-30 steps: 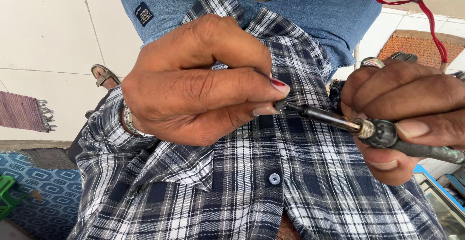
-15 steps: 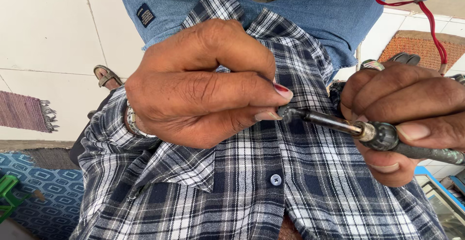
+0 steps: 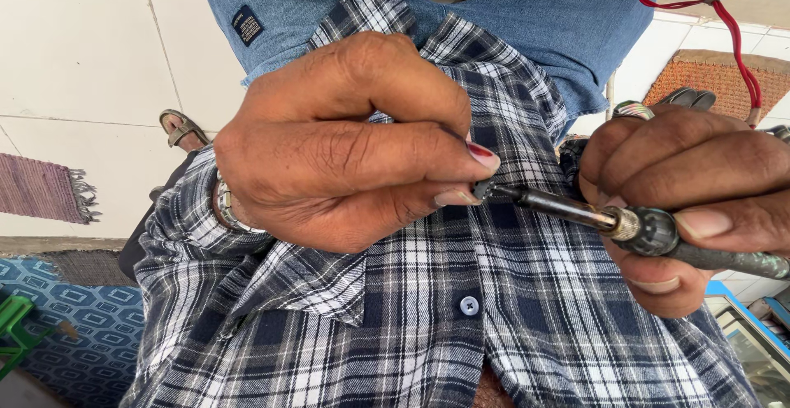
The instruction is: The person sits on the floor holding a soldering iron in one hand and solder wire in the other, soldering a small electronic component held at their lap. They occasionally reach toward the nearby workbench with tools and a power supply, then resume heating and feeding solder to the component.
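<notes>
- The left hand (image 3: 346,141) curls in a narrow pinch, thumb and forefinger closed on a small dark part (image 3: 482,188); the fingertips cover most of it, so its shape cannot be made out.
- The right hand (image 3: 691,186) is wrapped around a soldering iron (image 3: 650,231); its handle runs out of view at the right edge.
- The iron has a slim dark metal shaft, a brass-coloured collar and a black grip. Its tip touches the pinched part, between the two hands.
- Under both hands lies a blue-and-white plaid shirt (image 3: 461,326), with one blue button (image 3: 469,305) below the tip.
- Beyond the left hand is blue denim (image 3: 527,13).
- Further off, above the right hand, a red cable (image 3: 735,42) crosses pale tiles; a sandal (image 3: 181,127) lies left of the left hand.
</notes>
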Demonstrator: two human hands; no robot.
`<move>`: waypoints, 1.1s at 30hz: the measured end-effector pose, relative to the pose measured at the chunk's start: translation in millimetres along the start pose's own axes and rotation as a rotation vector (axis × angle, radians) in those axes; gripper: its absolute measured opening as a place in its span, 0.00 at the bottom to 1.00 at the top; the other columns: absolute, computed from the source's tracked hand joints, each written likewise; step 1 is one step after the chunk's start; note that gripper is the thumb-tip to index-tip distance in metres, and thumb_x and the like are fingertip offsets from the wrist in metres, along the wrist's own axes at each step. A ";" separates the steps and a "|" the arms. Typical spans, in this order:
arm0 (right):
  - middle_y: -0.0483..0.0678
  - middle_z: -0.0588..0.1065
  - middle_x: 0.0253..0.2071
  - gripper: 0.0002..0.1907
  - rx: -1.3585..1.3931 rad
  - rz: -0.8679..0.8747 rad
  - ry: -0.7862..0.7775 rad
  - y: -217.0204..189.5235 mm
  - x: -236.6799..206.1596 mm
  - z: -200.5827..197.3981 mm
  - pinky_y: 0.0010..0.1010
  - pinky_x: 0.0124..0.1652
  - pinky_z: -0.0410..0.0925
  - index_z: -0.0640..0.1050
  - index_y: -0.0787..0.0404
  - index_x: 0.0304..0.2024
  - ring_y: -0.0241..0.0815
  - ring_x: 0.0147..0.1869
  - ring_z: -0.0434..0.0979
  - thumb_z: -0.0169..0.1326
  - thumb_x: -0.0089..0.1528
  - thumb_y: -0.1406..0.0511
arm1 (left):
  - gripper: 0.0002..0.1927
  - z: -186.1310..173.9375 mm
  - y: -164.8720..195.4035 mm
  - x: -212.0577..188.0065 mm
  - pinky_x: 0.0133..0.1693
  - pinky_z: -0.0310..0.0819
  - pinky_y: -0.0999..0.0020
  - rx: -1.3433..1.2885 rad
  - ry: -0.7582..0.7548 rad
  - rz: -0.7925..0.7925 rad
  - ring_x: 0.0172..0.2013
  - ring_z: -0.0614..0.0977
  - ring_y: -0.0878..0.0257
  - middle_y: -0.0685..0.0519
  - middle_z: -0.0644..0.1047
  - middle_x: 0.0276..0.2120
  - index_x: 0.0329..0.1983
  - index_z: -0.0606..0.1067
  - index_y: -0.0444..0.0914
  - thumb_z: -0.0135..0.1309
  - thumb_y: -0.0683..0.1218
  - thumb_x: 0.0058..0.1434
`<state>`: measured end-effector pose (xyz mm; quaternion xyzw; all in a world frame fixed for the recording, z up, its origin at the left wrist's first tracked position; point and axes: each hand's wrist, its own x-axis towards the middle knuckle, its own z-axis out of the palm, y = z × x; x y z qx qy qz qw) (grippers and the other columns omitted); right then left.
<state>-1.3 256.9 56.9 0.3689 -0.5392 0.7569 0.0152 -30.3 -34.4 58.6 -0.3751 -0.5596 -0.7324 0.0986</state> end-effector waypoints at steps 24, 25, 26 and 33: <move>0.44 0.73 0.34 0.26 0.081 -0.156 0.034 13.4 -10.3 -2.5 0.22 0.20 0.71 0.69 0.59 0.54 0.31 0.29 0.75 0.64 0.65 0.52 | 0.14 -3.1 0.6 1.3 0.30 0.78 0.78 -0.009 0.002 -0.024 0.38 0.82 0.65 0.42 0.76 0.45 0.52 0.78 0.28 0.71 0.33 0.68; 0.43 0.72 0.34 0.25 0.064 -0.110 0.036 10.7 -10.6 -1.8 0.23 0.21 0.71 0.69 0.58 0.54 0.31 0.29 0.75 0.63 0.65 0.53 | 0.14 -3.4 0.9 1.4 0.30 0.78 0.78 -0.011 -0.002 -0.029 0.38 0.82 0.65 0.42 0.76 0.46 0.52 0.78 0.28 0.71 0.33 0.68; 0.43 0.72 0.34 0.24 0.045 -0.063 0.039 5.2 -10.8 -0.8 0.24 0.21 0.70 0.69 0.57 0.53 0.31 0.29 0.74 0.63 0.64 0.54 | 0.14 -4.8 1.0 1.5 0.31 0.78 0.78 -0.014 -0.010 -0.031 0.39 0.82 0.65 0.42 0.76 0.46 0.52 0.78 0.28 0.71 0.33 0.69; 0.43 0.72 0.35 0.22 0.025 -0.040 0.036 5.8 -6.5 1.6 0.26 0.22 0.70 0.69 0.56 0.53 0.32 0.29 0.75 0.61 0.65 0.54 | 0.14 -6.3 0.6 -7.8 0.32 0.78 0.77 -0.020 -0.010 -0.025 0.39 0.83 0.65 0.42 0.76 0.46 0.53 0.77 0.29 0.71 0.34 0.69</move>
